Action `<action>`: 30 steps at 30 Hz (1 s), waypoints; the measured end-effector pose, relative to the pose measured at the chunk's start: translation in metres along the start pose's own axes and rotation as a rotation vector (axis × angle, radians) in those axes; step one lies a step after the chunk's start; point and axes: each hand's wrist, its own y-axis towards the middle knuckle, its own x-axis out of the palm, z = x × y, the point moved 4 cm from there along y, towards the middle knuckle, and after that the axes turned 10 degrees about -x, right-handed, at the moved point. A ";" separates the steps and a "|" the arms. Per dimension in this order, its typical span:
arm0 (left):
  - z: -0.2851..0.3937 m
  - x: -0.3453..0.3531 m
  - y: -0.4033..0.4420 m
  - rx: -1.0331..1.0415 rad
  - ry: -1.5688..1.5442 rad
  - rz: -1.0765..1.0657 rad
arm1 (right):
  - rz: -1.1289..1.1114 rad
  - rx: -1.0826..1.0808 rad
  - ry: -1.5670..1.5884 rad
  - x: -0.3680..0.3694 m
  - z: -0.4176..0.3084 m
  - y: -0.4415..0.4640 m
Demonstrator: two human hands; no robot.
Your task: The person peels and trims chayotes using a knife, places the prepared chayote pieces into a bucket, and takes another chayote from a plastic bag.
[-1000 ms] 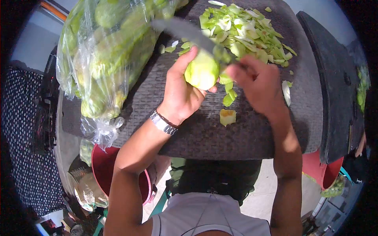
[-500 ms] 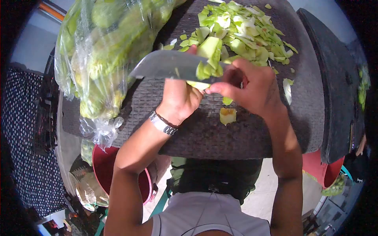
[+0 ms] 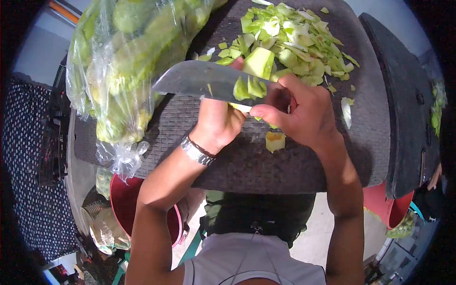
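My right hand [image 3: 306,107] is closed on a wide-bladed knife [image 3: 194,80], its blade pointing left. Slivers of green peel [image 3: 249,89] cling to the blade. Behind the knife, my left hand [image 3: 219,121] grips a pale green, partly peeled vegetable [image 3: 259,62], whose upper end shows above the blade. Most of the left fingers are hidden by the blade. Just beyond both hands lies a heap of green and whitish peelings [image 3: 297,42]. A small cut end piece [image 3: 275,141] rests on the table in front of my right hand.
A clear plastic bag [image 3: 128,71] of green vegetables lies on the left of the dark woven-textured table [image 3: 237,168]. Red tubs [image 3: 124,199] stand below the table on both sides. Along the right edge is a dark upright panel [image 3: 401,109].
The knife has shifted slightly left and its blade shows more broadly. A strip of peel above the blade no longer hangs over it, baring more of the vegetable's pale side.
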 end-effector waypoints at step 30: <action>0.001 0.003 -0.001 -0.207 -0.076 -0.128 | -0.038 -0.102 0.026 0.019 -0.013 -0.005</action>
